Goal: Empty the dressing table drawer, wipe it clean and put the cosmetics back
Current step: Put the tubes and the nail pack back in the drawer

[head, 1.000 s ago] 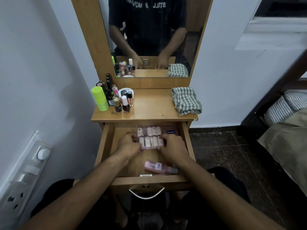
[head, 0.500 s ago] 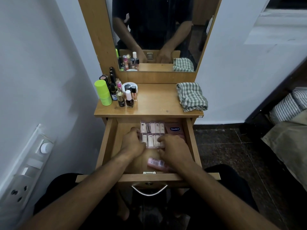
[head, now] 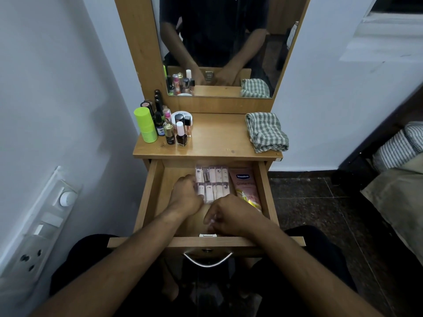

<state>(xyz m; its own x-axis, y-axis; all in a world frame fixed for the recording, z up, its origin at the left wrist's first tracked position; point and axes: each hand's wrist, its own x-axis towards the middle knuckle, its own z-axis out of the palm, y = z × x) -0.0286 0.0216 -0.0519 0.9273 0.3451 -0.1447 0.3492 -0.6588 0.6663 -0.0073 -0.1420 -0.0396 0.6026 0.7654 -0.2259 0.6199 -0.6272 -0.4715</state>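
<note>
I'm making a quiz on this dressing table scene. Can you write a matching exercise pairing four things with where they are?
Things:
1. checked cloth
2. Vaseline tube
3. lime green bottle
4. clear box of small bottles

Places:
A. in the drawer, along its right side
B. on the tabletop, far left
C. on the tabletop, far right
D. in the drawer, left hand touching it

Pairs: 1-C, 2-A, 3-B, 4-D

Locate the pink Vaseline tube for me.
Head view: the pink Vaseline tube lies along the open wooden drawer's right wall, beside the clear sachet pack.
</note>
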